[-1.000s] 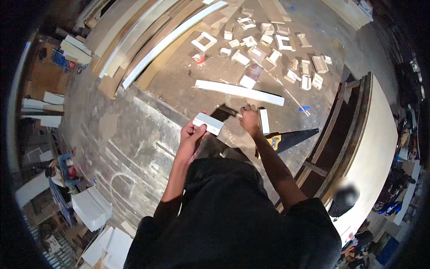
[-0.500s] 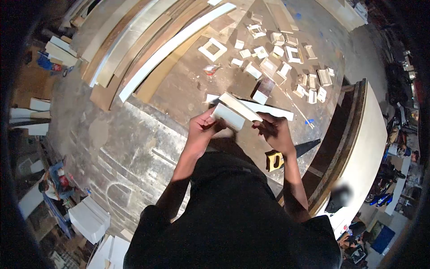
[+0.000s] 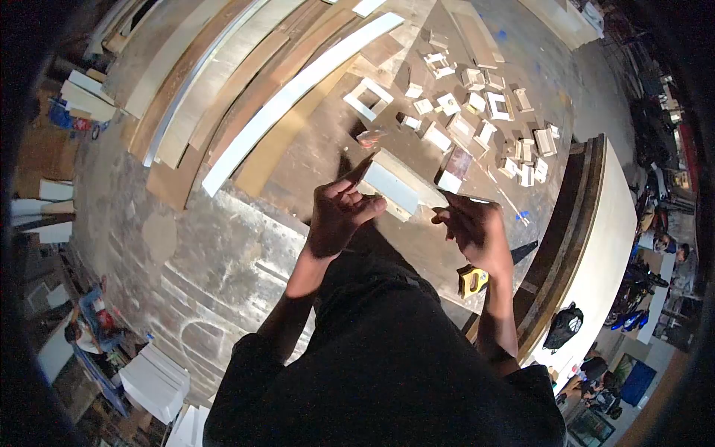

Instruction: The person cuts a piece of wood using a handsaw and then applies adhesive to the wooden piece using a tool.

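Observation:
In front of my body I hold a small wooden piece with a pale bluish-white face [image 3: 392, 189], set alongside a bare wood strip [image 3: 408, 173]. Whether the two are joined I cannot tell. My left hand [image 3: 339, 217] is closed on the left end, its thumb along the near side. At the right end, my right hand [image 3: 478, 232] pinches the wood strip between thumb and fingers. Below my right hand lies a handsaw with a yellow handle [image 3: 471, 281], its dark blade partly hidden by my wrist. Just beyond the held pieces rests a brown-and-white block [image 3: 454, 168].
Several small wooden blocks and frames [image 3: 462, 128] are scattered over the worktable [image 3: 298, 160]. Long boards [image 3: 294, 100] lie at the upper left. A thick pale panel [image 3: 607, 223] stands along the right, with a black bag [image 3: 564, 326] on it. Another person [image 3: 88, 328] is at the lower left.
The two held pieces have come closer together, with the white face now against the strip. Both hands have shifted slightly, the right hand further right, covering more of the saw.

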Motion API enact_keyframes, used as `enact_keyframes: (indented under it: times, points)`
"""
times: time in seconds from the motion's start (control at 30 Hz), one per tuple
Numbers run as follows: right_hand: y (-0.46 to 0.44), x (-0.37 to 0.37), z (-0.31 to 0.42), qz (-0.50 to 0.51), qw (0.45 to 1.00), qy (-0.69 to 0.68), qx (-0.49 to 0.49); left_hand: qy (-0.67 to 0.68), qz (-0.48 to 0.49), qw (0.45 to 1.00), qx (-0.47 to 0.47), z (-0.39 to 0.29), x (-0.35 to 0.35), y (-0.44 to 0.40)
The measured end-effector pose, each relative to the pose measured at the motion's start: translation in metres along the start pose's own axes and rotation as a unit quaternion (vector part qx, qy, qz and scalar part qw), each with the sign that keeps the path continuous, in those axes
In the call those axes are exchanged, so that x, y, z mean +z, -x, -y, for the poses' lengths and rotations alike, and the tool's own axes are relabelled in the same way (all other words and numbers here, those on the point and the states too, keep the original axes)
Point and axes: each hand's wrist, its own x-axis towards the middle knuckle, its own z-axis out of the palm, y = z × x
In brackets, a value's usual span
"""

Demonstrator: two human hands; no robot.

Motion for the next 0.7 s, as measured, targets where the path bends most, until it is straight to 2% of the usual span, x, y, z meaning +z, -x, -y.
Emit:
enact_keyframes:
  times: [0.13,0.2,0.23,0.3,0.33,0.4,0.53,0.6,0.7]
  points:
    - [-0.006,0.007,0.008,-0.022,1.000,-0.016,-0.011,-0.030,0.007,1.000,-0.001,-0.010,-0.012,-0.006]
    - [-0.011,0.005,0.023,-0.004,0.994,0.096,-0.055,-0.037,0.002,0.999,-0.005,-0.012,-0.015,-0.009]
    - [-0.012,0.005,0.033,-0.002,0.994,0.095,-0.053,-0.037,0.001,0.999,-0.007,-0.009,-0.019,-0.010]
    - [-0.015,0.005,0.049,0.019,0.993,0.105,0.043,-0.028,-0.003,1.000,-0.009,-0.004,-0.024,-0.014]
    - [-0.016,0.006,0.051,0.019,0.993,0.104,0.044,-0.029,-0.003,1.000,-0.009,-0.006,-0.025,-0.014]
    - [-0.017,0.008,0.054,0.003,0.988,0.150,-0.042,-0.005,-0.012,1.000,-0.007,-0.013,-0.023,-0.012]
    - [-0.018,0.012,0.080,0.010,0.986,0.162,-0.036,0.000,-0.013,1.000,0.006,-0.009,-0.024,-0.017]
    - [-0.018,0.012,0.090,0.013,0.982,0.190,0.006,0.065,-0.013,0.998,0.018,-0.013,-0.017,-0.020]
    - [-0.014,0.009,0.098,0.013,0.981,0.190,0.020,0.100,-0.008,0.995,0.007,-0.013,-0.016,-0.021]
